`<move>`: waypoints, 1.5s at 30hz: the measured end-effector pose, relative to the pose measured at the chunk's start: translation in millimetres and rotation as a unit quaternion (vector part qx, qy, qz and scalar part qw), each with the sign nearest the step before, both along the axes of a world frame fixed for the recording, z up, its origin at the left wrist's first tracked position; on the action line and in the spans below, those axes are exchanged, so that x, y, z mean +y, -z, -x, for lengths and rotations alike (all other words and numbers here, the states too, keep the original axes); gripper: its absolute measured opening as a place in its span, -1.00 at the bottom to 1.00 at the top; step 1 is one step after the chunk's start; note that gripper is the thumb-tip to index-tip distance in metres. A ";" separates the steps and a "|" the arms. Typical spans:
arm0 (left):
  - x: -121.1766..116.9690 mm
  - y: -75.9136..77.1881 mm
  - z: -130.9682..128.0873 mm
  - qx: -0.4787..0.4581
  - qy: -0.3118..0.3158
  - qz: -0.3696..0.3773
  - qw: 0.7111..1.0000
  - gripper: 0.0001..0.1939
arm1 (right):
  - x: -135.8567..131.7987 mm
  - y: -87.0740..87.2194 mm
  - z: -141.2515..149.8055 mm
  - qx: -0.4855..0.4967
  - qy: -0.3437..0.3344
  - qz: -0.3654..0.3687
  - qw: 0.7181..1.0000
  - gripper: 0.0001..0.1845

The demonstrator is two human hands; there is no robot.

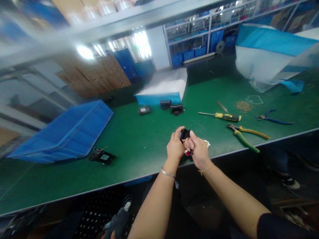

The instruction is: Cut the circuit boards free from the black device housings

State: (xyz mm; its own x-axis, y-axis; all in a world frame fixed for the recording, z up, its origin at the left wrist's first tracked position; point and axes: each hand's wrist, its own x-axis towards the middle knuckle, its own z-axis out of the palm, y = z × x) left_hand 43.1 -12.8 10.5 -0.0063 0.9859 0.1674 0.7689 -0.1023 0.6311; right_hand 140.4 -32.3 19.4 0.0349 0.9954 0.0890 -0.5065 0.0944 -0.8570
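Observation:
Close to the near table edge, my left hand [175,146] is closed around a small black plastic part [184,134]. My right hand [198,151] is held against the same part, its fingers curled in; what they pinch is hidden. A small red piece [187,153] shows below the fingers, and a bit of white [207,143] sticks out beside the right hand. Beyond my hands lie two black cylindrical housings [165,104] [177,109] and another dark cylinder [144,110] with a pale label.
Right of my hands lie a yellow-black screwdriver [228,117], green-yellow pliers [245,132], blue-handled pliers [276,119] and a pile of small brass-coloured pieces [244,106]. Leftward are a blue bin [67,132] and a black assembly [102,156]. White-blue bags [161,86] [264,56] stand behind.

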 end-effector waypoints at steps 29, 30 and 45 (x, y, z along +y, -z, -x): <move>3.0 6.1 10.5 -0.006 0.141 -0.016 0.990 -0.26 | -24.6 -2.4 -35.2 0.088 -0.004 0.043 0.995 -0.38; 3.6 7.1 10.2 -0.008 0.145 -0.019 0.989 -0.27 | -22.5 -3.9 -39.8 0.098 -0.012 0.055 0.994 -0.39; 8.1 12.9 -15.0 -0.014 0.017 -0.036 0.999 -0.28 | -64.9 10.4 4.4 -0.230 0.062 -0.121 0.964 -0.40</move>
State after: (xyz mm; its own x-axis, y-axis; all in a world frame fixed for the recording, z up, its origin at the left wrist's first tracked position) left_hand 58.1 -4.7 -2.4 0.0221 0.9708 0.2391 0.7467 -0.1750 0.6418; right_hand 136.0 -97.2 8.9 0.0533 0.9344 0.3522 -0.0508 0.3548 -0.9336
